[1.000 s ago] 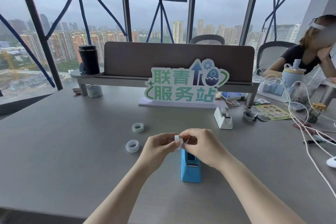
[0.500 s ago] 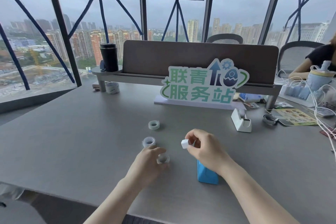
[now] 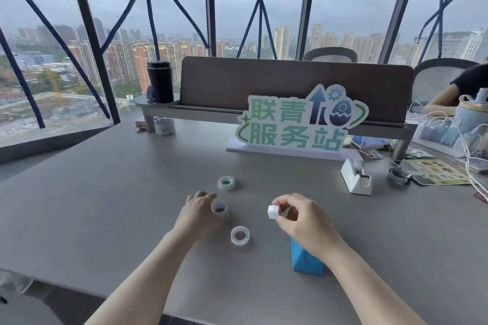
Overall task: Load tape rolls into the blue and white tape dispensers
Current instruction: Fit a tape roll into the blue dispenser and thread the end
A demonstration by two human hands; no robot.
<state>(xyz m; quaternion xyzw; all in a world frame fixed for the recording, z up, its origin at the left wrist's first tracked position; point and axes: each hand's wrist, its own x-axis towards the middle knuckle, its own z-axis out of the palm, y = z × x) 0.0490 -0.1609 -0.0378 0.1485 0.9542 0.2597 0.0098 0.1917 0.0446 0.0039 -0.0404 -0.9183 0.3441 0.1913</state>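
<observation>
Your left hand (image 3: 200,215) pinched a tape roll (image 3: 219,209) off the desk (image 3: 105,192); your right hand (image 3: 301,221) gripped the white hub (image 3: 273,211) above the blue dispenser (image 3: 306,261). Light, rigid, likely slick: grip its outer rim.

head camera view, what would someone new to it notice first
The big green and white cut-out sign with Chinese characters standing at the back of the grey table draws the eye first, against tall windows crossed with blue tape. Nearer the camera, the right hand pinches a small white cube-like piece above the blue plastic tape dispenser, while the left hand closes on one of three clear tape rolls.
</observation>
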